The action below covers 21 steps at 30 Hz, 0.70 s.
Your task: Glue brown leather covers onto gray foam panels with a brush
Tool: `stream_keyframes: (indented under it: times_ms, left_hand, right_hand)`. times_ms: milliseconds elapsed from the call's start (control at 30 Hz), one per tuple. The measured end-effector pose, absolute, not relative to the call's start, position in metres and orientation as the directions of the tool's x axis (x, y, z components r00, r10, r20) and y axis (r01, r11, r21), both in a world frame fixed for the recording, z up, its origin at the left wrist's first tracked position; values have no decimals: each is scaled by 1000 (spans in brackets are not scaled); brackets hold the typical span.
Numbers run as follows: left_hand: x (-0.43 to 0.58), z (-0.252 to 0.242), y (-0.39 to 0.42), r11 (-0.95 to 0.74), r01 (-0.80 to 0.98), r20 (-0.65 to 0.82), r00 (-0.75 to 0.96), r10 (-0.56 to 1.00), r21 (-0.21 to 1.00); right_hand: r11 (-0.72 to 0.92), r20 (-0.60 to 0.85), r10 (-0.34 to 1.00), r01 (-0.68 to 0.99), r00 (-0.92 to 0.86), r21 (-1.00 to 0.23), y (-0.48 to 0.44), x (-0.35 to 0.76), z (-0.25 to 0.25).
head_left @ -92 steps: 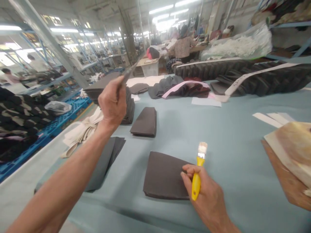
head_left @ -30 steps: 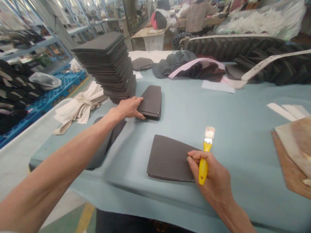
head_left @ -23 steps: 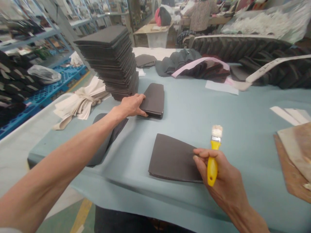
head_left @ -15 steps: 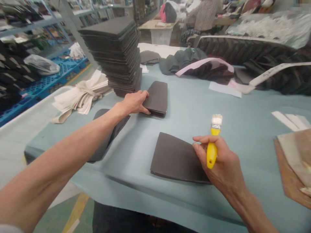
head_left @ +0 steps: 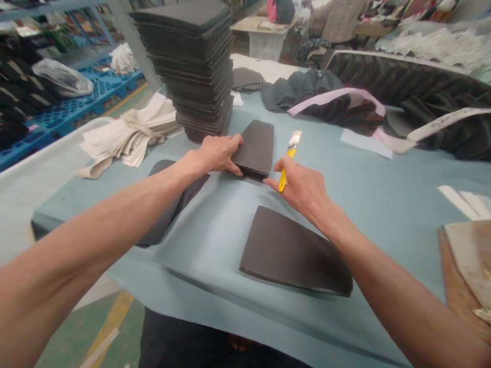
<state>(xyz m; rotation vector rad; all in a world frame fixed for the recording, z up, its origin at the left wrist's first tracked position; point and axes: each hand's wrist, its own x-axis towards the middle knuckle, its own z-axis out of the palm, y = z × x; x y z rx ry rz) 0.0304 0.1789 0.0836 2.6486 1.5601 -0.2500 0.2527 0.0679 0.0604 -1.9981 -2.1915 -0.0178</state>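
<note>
My left hand (head_left: 218, 153) grips the near left corner of a small stack of dark foam pieces (head_left: 259, 148) on the blue-grey table (head_left: 345, 179). My right hand (head_left: 301, 186) reaches to the stack's near right corner with a fingertip at its edge, while holding a yellow-handled brush (head_left: 288, 158), bristles pointing away. A single dark foam piece (head_left: 291, 253) lies flat in front of me, uncovered. A tall pile of the same dark pieces (head_left: 194, 61) stands just behind my left hand.
More dark pieces (head_left: 169, 209) hang over the left table edge. Cream cloth strips (head_left: 128, 135) lie at the left. Dark fabric rolls (head_left: 402, 84) and a pink strip (head_left: 337, 97) lie at the back. A brown glue-stained board (head_left: 466, 266) sits at the right edge. Another person works far behind.
My right hand has left the near foam piece and moved forward-left with the brush to the small stack. My left hand stays on that stack.
</note>
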Motion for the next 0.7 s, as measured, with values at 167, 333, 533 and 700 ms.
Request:
stream_keyframes:
  times_ms: [167,333,533,700]
  left_hand:
    - [29,78,185,-524,849,-138,512,848,-73]
    - [28,75,188,-542,835,-145,527,837,-95]
    - [30,77,182,-527,843,-149,511,847,-105]
    - [32,81,175,-515,852,-165,497,852,-96]
  right_hand:
    - [174,106,980,982,-165,-73,87,248,58]
    - [222,98,971,974,-217,-39,90,246,57]
    - [259,84,963,966,-256,-27,90,244,58]
    - [242,107,966,969,-236,-44,87,243,59]
